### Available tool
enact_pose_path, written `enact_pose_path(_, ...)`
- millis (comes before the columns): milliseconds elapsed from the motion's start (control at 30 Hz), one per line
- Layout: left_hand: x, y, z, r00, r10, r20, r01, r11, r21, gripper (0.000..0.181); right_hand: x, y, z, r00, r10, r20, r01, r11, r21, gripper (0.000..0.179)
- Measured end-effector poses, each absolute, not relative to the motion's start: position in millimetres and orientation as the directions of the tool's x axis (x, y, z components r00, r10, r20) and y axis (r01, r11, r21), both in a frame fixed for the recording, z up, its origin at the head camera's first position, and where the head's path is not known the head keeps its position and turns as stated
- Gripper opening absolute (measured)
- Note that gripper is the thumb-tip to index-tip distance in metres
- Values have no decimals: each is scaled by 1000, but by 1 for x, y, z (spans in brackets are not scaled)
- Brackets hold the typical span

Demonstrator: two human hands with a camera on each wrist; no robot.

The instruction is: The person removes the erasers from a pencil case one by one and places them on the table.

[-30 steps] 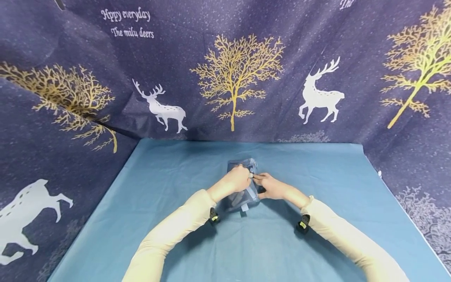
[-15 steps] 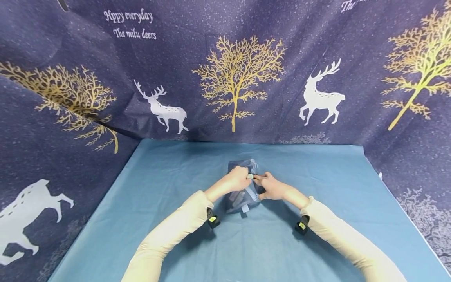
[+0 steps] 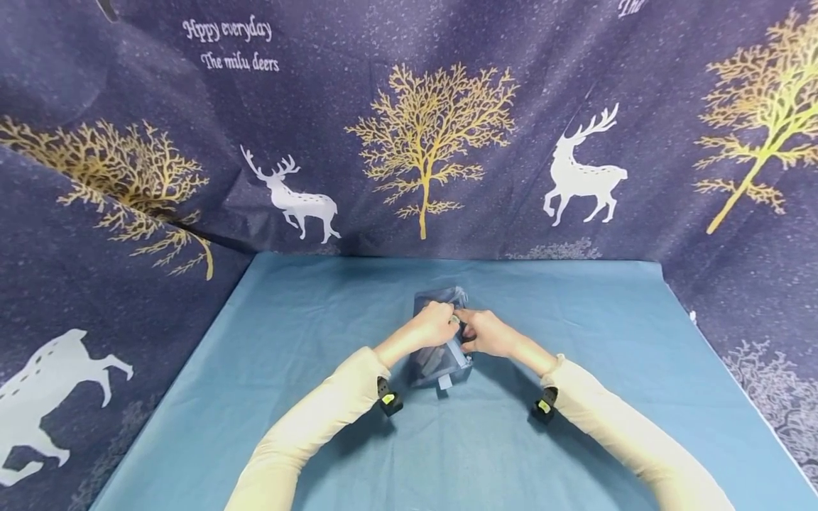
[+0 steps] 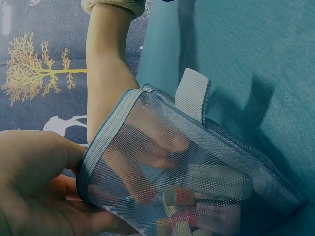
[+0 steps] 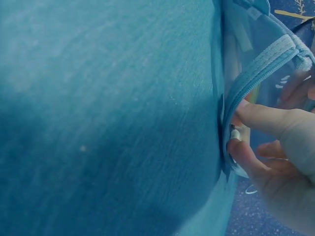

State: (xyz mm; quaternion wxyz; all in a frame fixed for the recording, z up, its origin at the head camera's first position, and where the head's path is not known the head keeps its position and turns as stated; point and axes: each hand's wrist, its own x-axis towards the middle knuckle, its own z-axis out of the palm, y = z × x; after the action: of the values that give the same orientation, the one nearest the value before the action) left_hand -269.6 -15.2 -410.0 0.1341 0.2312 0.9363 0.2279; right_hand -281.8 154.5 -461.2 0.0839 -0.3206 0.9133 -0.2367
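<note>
While the left hand [image 3: 434, 324] is holding the rim of a see-through mesh pouch [image 3: 433, 360], the right hand [image 3: 491, 333] is working at its zipped mouth, so the step under way seems to be handling the small coloured pieces [image 4: 184, 197] showing through the mesh; whether for taking out or putting in, I cannot tell. The pouch is lying near the middle of the worktop [image 3: 307, 355], towards the far side, with a pale tab [image 4: 193, 91] sticking out at its near end. The left grip is curling round the edge of the mouth; the right fingers are bending past the zip [image 5: 261, 66], where a small white thing [image 5: 236, 133] is showing between them, but whether that grip is pinching it I cannot tell. The next move is probably calling for the left hand to be steadying the mouth while the right is clearing the zip teeth without snagging the mesh. White script [image 3: 228, 28] on the dark backdrop [image 3: 383, 42] is reading "Hppy everyday" at the far left, with "The milu deers" below, and a cut-off "The" is showing at the far right. Neither the tab nor the black wrist units [image 3: 542, 408] are displaying legible words.
</note>
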Motion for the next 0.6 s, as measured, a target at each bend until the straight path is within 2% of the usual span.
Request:
enact_pose_path(167,-269,-15,-410,-864,478,-157,343,788,511,27,-286,153,-464,-744,-667,31,-585,629,-512,73)
enact_pose_path(433,-267,-14,-409,-879,469,-89,374,793,481,29,-288,148,-465,-716,-698,25,-606,602,-520,69)
enact_pose_path(533,-267,-14,-412,-878,472,-84,371,780,504,22,-286,145,-465,-703,-711,9,-615,602,-509,47)
enact_pose_path(600,-267,-15,-414,-876,473,-89,366,774,517,18,-285,144,-465,-684,-730,-1,-623,584,-521,26)
